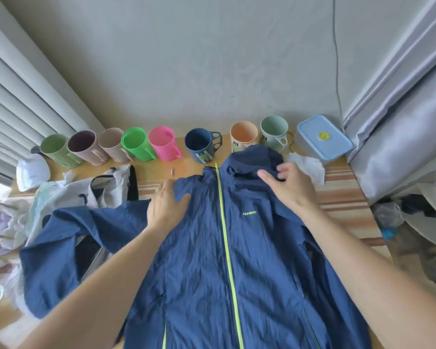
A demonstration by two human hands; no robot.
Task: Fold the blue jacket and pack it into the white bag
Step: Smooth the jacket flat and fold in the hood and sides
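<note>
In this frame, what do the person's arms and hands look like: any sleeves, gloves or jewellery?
Both forearms are bare, with no sleeves in view, and neither hand wears a glove. The left hand has what looks like a thin ring on one finger. The right hand shows no ring or watch that I can make out.

blue jacket (212, 260) | chest print | reads "HUMBGO", last letters unclear

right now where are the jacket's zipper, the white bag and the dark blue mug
zipper (225, 238), head view, mid-length of the yellow-green strip
white bag (68, 191), head view, crumpled body
dark blue mug (199, 147), head view, outer wall
</note>
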